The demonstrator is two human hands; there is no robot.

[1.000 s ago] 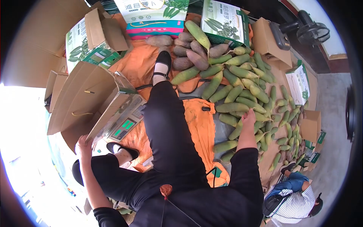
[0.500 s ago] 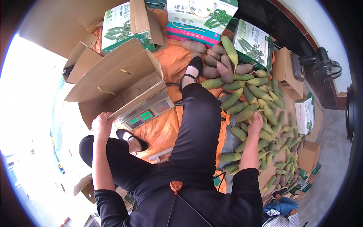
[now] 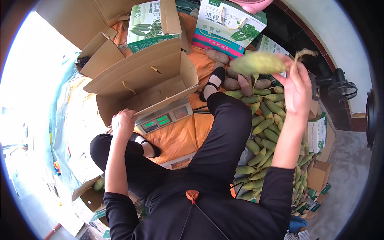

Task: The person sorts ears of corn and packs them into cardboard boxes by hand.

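My right hand (image 3: pixel 297 86) is raised in the air and grips a green radish (image 3: pixel 259 63) by its stalk end, held sideways above the heap. My left hand (image 3: pixel 123 122) holds the near flap of an open cardboard box (image 3: pixel 140 78) that sits on a digital scale (image 3: pixel 164 119) with green displays. A large pile of green radishes (image 3: pixel 267 128) lies on the floor to my right, with several purplish ones (image 3: pixel 239 83) at its far end. My legs in black trousers stretch out between the scale and the pile.
An orange cloth (image 3: pixel 180 136) covers the floor under the scale. Printed radish cartons (image 3: pixel 230 22) and a green-white carton (image 3: pixel 154 24) stand at the far side; smaller cartons (image 3: pixel 319 132) lie right. A fan (image 3: pixel 340 86) stands far right. A small box with a radish (image 3: pixel 94 188) sits lower left.
My right hand has lifted from the pile with a green radish and now holds it high. My left hand stays on the box flap. The view has tilted.
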